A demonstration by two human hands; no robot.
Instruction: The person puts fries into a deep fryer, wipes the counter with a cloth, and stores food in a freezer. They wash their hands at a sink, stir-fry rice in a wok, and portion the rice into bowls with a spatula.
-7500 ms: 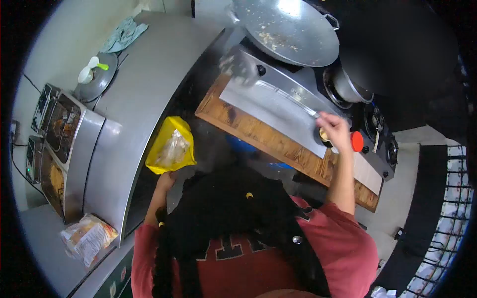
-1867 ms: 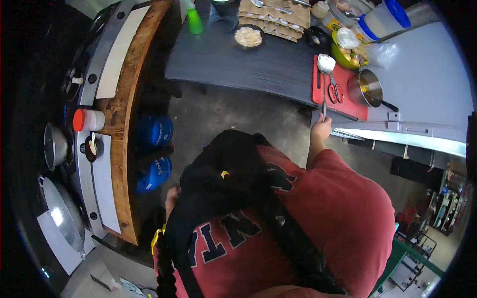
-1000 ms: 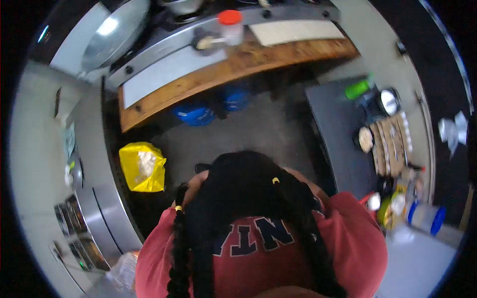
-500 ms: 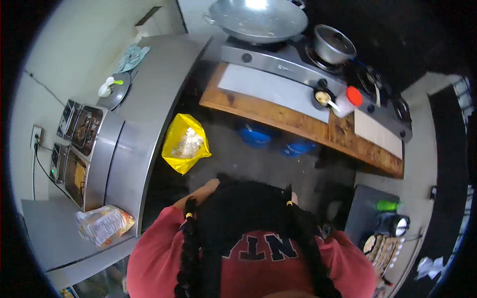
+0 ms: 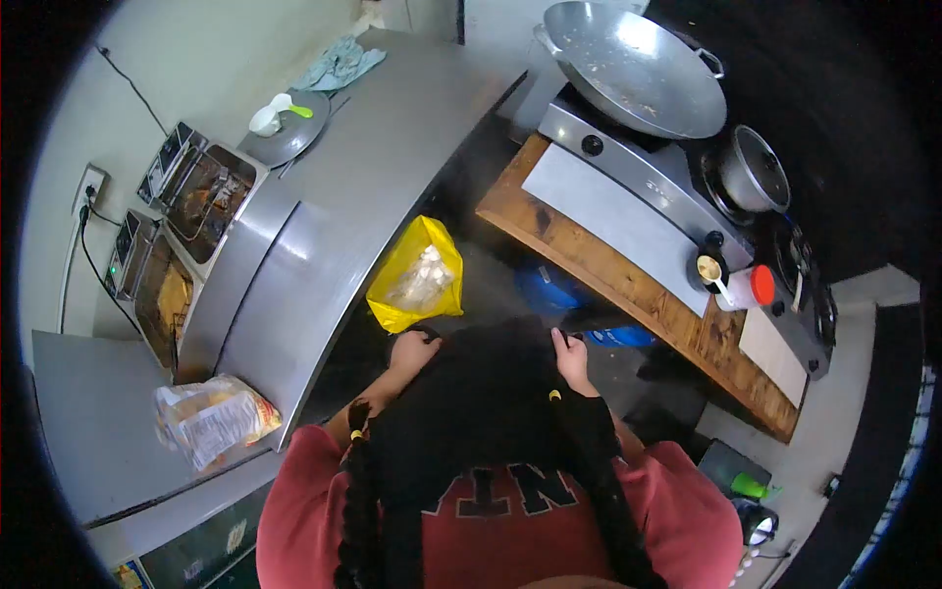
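A black apron [image 5: 481,402] hangs over the front of a red shirt and spreads out between my two hands. My left hand [image 5: 414,353] is closed on the apron's left edge, just below a yellow plastic bag [image 5: 392,309] with white pieces in it. On the opposite edge, my right hand [image 5: 572,361] also grips the black cloth, its thumb pointing up. Part of the fingers on both hands is hidden by the cloth.
Left is a steel counter [image 5: 392,128] with deep fryers [image 5: 201,206] and a food bag [image 5: 218,422]. At right, a wooden ledge [image 5: 579,255] fronts a stove with a large wok [image 5: 638,79] and a pot [image 5: 754,172]. Blue objects [image 5: 549,288] lie below the ledge.
The view has turned, so the counter and stove appear tilted and shifted right. Both hands show more fully now, raised with the apron's edges in them.
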